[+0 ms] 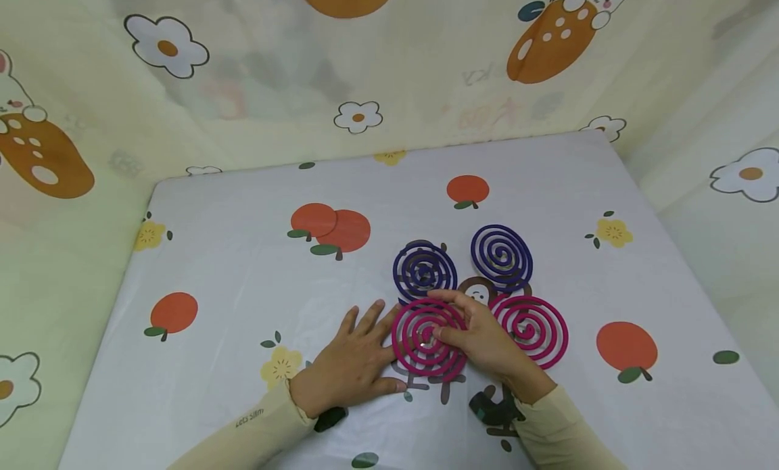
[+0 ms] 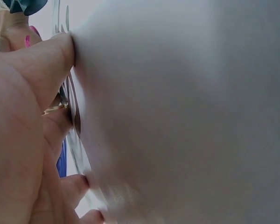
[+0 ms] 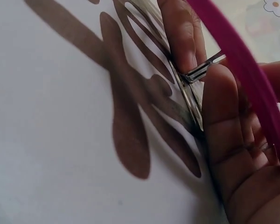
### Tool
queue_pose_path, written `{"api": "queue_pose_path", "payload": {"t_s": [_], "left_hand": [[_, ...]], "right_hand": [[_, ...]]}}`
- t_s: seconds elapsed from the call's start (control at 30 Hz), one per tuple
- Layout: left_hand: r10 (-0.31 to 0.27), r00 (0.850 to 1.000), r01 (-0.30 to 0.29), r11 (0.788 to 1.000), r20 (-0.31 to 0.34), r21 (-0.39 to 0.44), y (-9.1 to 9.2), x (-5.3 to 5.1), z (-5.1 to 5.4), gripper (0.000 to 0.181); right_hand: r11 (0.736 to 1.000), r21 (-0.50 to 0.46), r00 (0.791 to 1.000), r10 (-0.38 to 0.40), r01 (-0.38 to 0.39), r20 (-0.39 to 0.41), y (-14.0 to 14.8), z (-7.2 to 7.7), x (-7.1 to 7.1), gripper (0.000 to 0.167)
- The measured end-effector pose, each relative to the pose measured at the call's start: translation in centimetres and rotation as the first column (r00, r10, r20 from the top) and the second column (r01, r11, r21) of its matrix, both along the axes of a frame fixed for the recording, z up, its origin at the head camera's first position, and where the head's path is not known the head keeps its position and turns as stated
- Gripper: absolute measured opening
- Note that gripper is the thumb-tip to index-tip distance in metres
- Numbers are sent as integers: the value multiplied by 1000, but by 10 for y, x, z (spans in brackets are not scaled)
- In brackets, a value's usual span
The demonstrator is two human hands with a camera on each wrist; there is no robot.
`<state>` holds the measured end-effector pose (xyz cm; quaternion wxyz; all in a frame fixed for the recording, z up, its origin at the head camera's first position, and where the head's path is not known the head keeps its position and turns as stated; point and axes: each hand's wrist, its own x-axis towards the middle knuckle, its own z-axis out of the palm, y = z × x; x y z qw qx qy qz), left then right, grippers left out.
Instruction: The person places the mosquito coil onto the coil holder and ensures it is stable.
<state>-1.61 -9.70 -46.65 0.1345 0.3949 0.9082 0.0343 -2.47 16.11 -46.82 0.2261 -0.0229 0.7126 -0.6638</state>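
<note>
A pink mosquito coil (image 1: 394, 338) is in my right hand (image 1: 487, 341), thumb over its middle and forefinger at its far rim. My left hand (image 1: 353, 365) lies palm down on the table with fingers spread, one reaching under the coil's left side. A small metal stand (image 3: 200, 70) with a slotted prong shows below the coil in the right wrist view, beside the fingertips; the coil hides most of it from above. Whether the coil touches the prong I cannot tell. The left wrist view shows mainly the left fingers (image 2: 56, 51) against the tabletop.
Beyond the hands lie two dark blue coils, one at left (image 1: 395, 274) and one at right (image 1: 473, 250). Another pink coil (image 1: 566, 335) lies right of the right hand. The printed tablecloth (image 1: 231, 308) ends at a patterned curtain (image 1: 274, 118).
</note>
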Motion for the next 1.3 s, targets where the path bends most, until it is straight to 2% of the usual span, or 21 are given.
{"api": "queue_pose_path", "payload": {"t_s": [0.2,0.43,0.7,0.97,1.3], "left_hand": [[0,1000,0,1000,7,-2,0,0,2,74],[0,1000,0,1000,11,5,0,-1,1,75],[-5,1000,5,1000,-11,-2,0,-1,1,75],[-5,1000,4,1000,-11,-6,0,0,1,77],[3,1000,-3,1000,-6,-12,0,2,2,76]], "right_hand": [[1000,22,1000,10,-10,10,0,0,-1,56],[999,44,999,33,-33,-20,0,0,-3,55],[999,39,1000,13,-12,-23,-2,0,-3,55],[994,111,999,1,4,-47,-3,3,-1,54],[992,128,998,-17,23,-52,-7,5,-1,53]]}}
